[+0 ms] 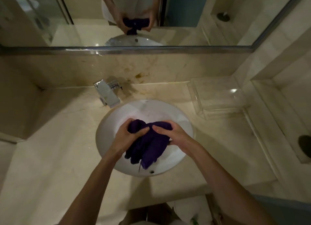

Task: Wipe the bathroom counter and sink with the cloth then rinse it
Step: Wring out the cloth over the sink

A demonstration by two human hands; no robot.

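A dark purple cloth (148,145) is bunched up over the round white sink (107,123). My left hand (129,135) grips its upper left part, and my right hand (171,134) grips its upper right part. The cloth's lower folds hang down toward the front of the basin, and a thin thread of water drips from them. The beige marble counter (58,140) surrounds the sink. The chrome faucet (107,93) stands behind the basin on the left, with no water visibly running from it.
A clear plastic box (217,97) sits on the counter at the back right. A mirror (117,17) runs along the wall above the backsplash. A dark round object (304,144) lies on the lower ledge at the far right.
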